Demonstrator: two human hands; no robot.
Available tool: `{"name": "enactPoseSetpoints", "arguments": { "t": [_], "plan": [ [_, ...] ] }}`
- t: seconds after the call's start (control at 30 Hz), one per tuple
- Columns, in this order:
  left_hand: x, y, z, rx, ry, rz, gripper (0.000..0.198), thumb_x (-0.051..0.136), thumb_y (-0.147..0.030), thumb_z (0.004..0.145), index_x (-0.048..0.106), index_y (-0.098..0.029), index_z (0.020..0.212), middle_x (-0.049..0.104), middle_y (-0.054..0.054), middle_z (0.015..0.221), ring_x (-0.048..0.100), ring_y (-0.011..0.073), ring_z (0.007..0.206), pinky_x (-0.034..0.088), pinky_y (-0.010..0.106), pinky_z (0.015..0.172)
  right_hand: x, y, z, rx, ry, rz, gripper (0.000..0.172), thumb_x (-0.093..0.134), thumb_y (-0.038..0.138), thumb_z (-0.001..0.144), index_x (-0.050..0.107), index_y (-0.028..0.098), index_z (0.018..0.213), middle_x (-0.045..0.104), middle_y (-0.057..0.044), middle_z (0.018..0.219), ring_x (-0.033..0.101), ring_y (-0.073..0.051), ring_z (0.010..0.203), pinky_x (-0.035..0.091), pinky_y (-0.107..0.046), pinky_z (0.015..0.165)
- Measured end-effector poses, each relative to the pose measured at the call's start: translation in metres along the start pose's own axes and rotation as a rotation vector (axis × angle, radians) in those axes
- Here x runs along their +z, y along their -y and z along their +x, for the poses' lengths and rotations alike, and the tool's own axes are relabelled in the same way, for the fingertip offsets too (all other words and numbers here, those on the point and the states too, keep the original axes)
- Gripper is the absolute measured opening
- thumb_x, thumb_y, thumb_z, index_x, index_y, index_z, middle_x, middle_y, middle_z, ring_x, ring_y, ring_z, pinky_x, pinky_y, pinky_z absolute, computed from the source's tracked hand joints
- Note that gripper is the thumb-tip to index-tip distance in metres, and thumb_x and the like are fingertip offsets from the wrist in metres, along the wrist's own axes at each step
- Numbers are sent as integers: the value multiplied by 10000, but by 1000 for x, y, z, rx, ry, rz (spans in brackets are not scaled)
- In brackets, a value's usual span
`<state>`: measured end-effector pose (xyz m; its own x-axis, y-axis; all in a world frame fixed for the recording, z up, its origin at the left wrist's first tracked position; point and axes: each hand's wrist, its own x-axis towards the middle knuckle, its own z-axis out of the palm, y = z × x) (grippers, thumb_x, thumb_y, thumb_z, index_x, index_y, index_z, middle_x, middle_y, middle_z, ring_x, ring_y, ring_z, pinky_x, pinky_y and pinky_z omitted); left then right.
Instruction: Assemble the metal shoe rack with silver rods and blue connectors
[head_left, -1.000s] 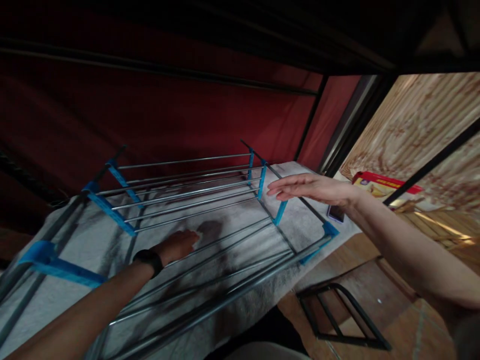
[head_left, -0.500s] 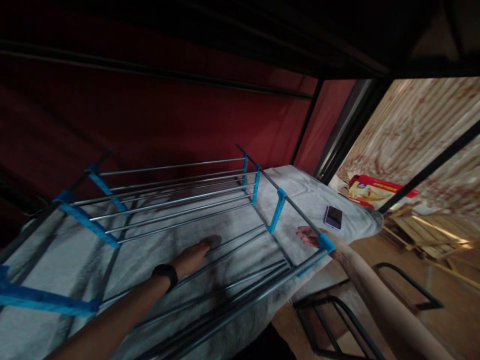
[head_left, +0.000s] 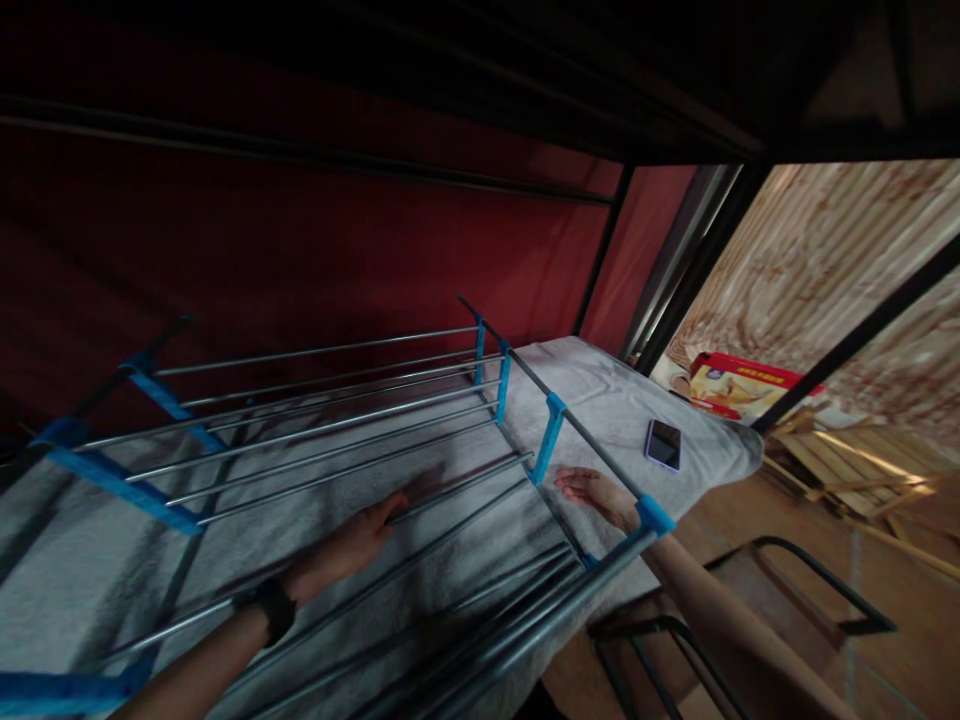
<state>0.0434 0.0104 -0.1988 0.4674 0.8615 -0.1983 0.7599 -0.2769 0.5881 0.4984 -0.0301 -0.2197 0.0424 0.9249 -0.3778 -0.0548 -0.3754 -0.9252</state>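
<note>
Left hand [head_left: 349,545] forward, apparently around a rod [head_left: 465,487]

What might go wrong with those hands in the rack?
The rod in the left hand might slip and drop onto the blanket. The right hand reaches under the side pole, so lifting that hand could bump the pole.
</note>
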Motion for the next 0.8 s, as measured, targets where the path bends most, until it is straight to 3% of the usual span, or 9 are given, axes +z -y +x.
{"name": "enactPoseSetpoints", "arguments": {
  "t": [0.1,0.23,0.47,0.57,0.8],
  "plan": [
    [-7,2,-6,14,-15,-42,503,434,-443,909,624,-242,1330,654,67,1399,611,262,1287,448,420,1132,5,7,-2,-103,32,1,292,799,351,676,740,260,947,729,-94,1092,663,-307,1057,489,-438,1041],
    [-26,-2,-9,-64,-46,-36,589,447,-557,880,673,-212,1300,709,77,1310,665,294,1205,509,416,1069,6,22,2,-227,14,-7,276,782,348,693,754,243,946,727,-95,1089,659,-293,1043,502,-424,1012],
    [-61,-36,-24,-23,-180,-25,549,461,-532,851,720,-238,1235,762,40,1194,706,286,1104,557,369,997,4,72,0,-229,-4,80,295,766,313,744,740,200,1015,748,-62,1034,676,-168,827,547,-302,863],
    [-62,-45,-30,10,-192,-31,554,466,-523,846,718,-249,1256,753,28,1221,702,289,1122,553,368,1011,5,97,-8,-244,-2,138,239,748,259,740,751,199,971,761,-50,996,677,-153,804,550,-269,830],
    [-53,-56,-30,40,-243,5,554,436,-518,866,712,-265,1275,740,11,1251,687,291,1161,521,399,1065,19,132,-26,-286,21,69,280,722,331,794,766,221,1047,768,-53,1078,698,-200,965,532,-340,961]
  ]
}}
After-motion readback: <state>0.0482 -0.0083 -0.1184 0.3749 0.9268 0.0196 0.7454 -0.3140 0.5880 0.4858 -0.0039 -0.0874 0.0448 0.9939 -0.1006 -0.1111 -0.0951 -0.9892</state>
